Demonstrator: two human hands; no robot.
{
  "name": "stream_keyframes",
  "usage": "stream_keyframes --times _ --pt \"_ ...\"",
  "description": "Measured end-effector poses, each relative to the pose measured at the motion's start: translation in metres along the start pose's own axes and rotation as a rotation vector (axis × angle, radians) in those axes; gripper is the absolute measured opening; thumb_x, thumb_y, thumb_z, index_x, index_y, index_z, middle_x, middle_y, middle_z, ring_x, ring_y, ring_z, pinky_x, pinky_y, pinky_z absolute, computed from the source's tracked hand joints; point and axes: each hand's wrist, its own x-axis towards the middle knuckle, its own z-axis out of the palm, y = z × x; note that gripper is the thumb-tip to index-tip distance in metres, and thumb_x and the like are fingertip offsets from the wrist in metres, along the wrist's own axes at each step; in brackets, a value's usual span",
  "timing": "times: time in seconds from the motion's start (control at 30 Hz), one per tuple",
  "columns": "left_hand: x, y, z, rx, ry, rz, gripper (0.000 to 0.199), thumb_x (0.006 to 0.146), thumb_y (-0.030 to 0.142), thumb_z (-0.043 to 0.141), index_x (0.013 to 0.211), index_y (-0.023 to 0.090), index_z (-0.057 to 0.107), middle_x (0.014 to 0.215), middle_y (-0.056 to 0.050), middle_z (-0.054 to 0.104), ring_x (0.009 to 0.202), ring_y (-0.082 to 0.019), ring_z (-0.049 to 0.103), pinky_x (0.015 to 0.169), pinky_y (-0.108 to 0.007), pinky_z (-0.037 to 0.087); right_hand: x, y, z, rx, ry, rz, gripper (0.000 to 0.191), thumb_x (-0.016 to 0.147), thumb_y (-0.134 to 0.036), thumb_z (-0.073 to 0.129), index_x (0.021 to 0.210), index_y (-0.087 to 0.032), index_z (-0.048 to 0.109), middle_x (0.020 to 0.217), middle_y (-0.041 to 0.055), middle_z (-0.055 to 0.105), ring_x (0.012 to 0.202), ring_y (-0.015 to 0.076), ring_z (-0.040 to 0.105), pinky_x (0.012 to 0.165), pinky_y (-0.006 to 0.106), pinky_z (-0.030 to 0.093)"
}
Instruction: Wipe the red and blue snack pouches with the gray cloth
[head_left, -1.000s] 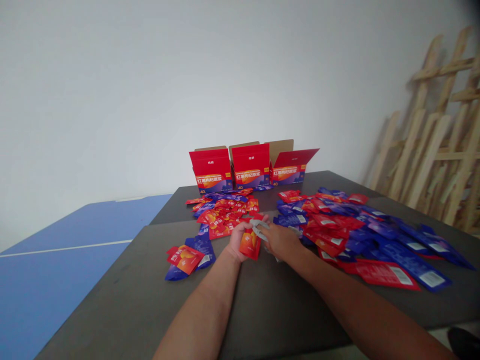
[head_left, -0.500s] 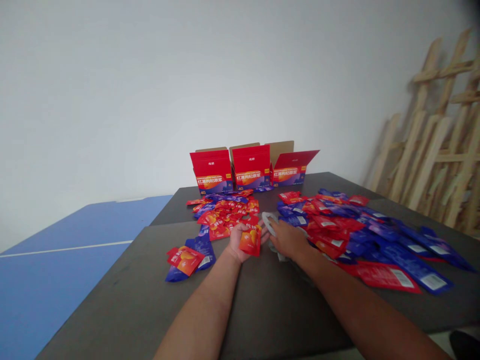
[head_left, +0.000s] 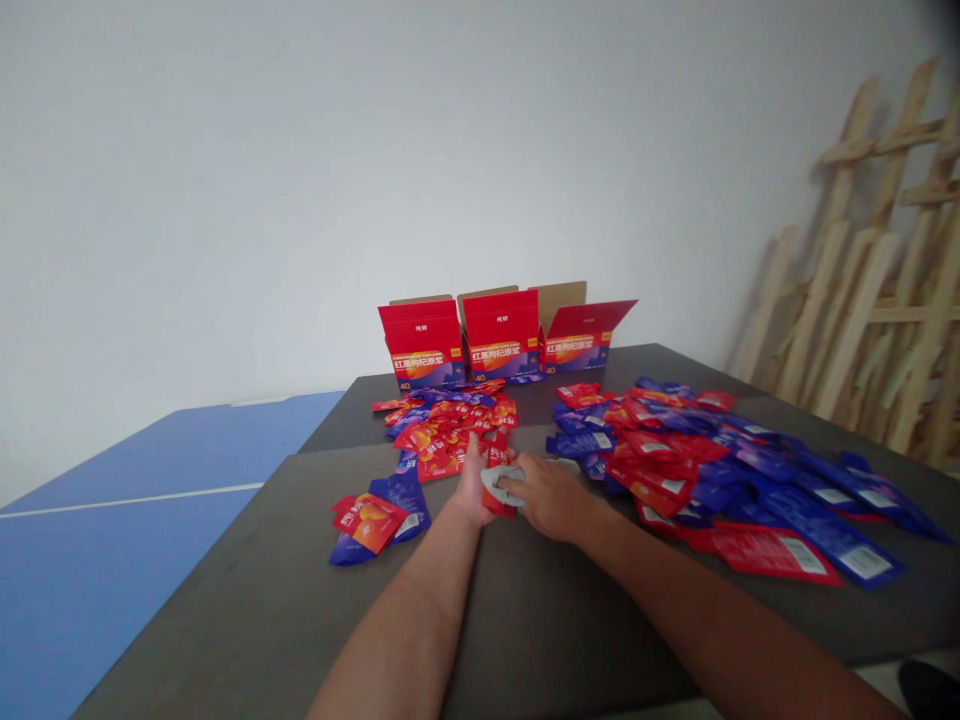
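My left hand [head_left: 475, 487] holds a red sachet [head_left: 499, 452] over the dark table [head_left: 555, 620]. A grey cloth [head_left: 502, 483] is gripped in my right hand [head_left: 546, 492] and lies against the front of that sachet, covering its middle. Beyond my left hand is a pile of red and blue sachets [head_left: 442, 440]. To the left, a red sachet [head_left: 370, 521] rests on blue ones [head_left: 409, 495]. A larger mixed heap [head_left: 675, 455] spreads to the right of my right hand.
Three open red and blue boxes [head_left: 425, 360] [head_left: 504, 350] [head_left: 577, 350] stand at the table's back. A blue table [head_left: 187, 480] adjoins on the left. Wooden frames [head_left: 862, 300] lean on the wall at the right.
My right hand has moved left with the cloth, from beside the red sachet onto its front. My left hand still holds the sachet, now more tilted and partly covered.
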Motion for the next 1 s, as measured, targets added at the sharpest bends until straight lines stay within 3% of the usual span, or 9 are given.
stream_keyframes --times 0.13,0.3,0.43,0.57,0.7,0.83,0.9,1.0 --pt "-0.001 -0.003 0.002 0.04 -0.008 -0.041 0.064 0.076 0.073 0.043 0.079 0.012 0.061 0.064 -0.009 0.063 0.059 -0.021 0.062 0.056 -0.029 0.047 0.003 0.002 0.0 -0.028 -0.001 0.116 0.045 0.087 -0.023 0.049 0.131 -0.028 0.05 0.108 0.0116 0.051 0.097 0.0231 0.051 0.084 0.035 0.042" --pt "-0.003 -0.006 0.014 0.065 -0.037 -0.034 0.051 0.078 0.064 0.052 0.088 0.014 0.061 0.063 -0.002 0.06 0.049 -0.013 0.055 0.044 -0.022 0.039 0.007 0.008 0.005 -0.033 0.03 0.256 0.047 0.088 -0.037 0.051 0.134 -0.031 0.045 0.107 0.0097 0.049 0.093 0.0219 0.052 0.081 0.033 0.042" --pt "-0.006 -0.007 0.016 0.086 -0.066 -0.022 0.025 0.081 0.035 0.059 0.102 0.021 0.059 0.071 0.001 0.061 0.054 -0.011 0.055 0.041 -0.019 0.033 0.007 0.016 0.008 -0.067 0.01 0.334 0.047 0.088 -0.033 0.05 0.135 -0.032 0.042 0.108 0.011 0.048 0.094 0.0243 0.052 0.078 0.033 0.042" --pt "-0.007 -0.007 0.011 0.115 -0.074 -0.068 0.021 0.068 0.012 0.053 0.087 0.014 0.059 0.068 -0.003 0.058 0.055 -0.011 0.053 0.042 -0.019 0.032 0.009 0.024 0.01 -0.098 -0.009 0.408 0.046 0.089 -0.026 0.046 0.134 -0.032 0.043 0.11 0.0108 0.047 0.095 0.0246 0.052 0.079 0.034 0.041" --pt "-0.01 -0.002 0.01 0.088 -0.112 -0.123 0.025 0.062 0.013 0.049 0.085 0.013 0.059 0.072 -0.007 0.06 0.052 -0.011 0.049 0.044 -0.02 0.034 0.009 0.032 0.013 -0.115 -0.009 0.497 0.048 0.089 -0.023 0.044 0.136 -0.032 0.041 0.11 0.0108 0.046 0.094 0.0236 0.053 0.08 0.034 0.04" --pt "-0.012 0.003 0.012 -0.051 -0.128 -0.104 0.039 0.062 0.017 0.05 0.1 0.012 0.059 0.082 -0.01 0.061 0.067 -0.016 0.057 0.054 -0.024 0.044 0.006 0.037 0.014 -0.096 0.043 0.543 0.055 0.086 -0.02 0.047 0.139 -0.031 0.036 0.11 0.0104 0.046 0.092 0.0223 0.054 0.078 0.031 0.04" --pt "-0.011 0.004 0.01 -0.111 -0.112 -0.121 0.038 0.067 0.024 0.051 0.102 0.011 0.058 0.082 -0.011 0.06 0.072 -0.018 0.058 0.058 -0.026 0.046 0.005 0.037 0.013 -0.075 0.079 0.533 0.057 0.085 -0.021 0.05 0.139 -0.028 0.036 0.111 0.0108 0.046 0.093 0.0225 0.054 0.078 0.03 0.04" --pt "-0.007 0.005 0.006 -0.149 -0.076 -0.116 0.041 0.075 0.043 0.051 0.097 0.01 0.059 0.075 -0.01 0.057 0.061 -0.015 0.053 0.049 -0.024 0.041 0.003 0.035 0.012 -0.062 0.121 0.508 0.056 0.083 -0.022 0.052 0.137 -0.025 0.039 0.113 0.0119 0.046 0.095 0.0237 0.054 0.081 0.031 0.041"
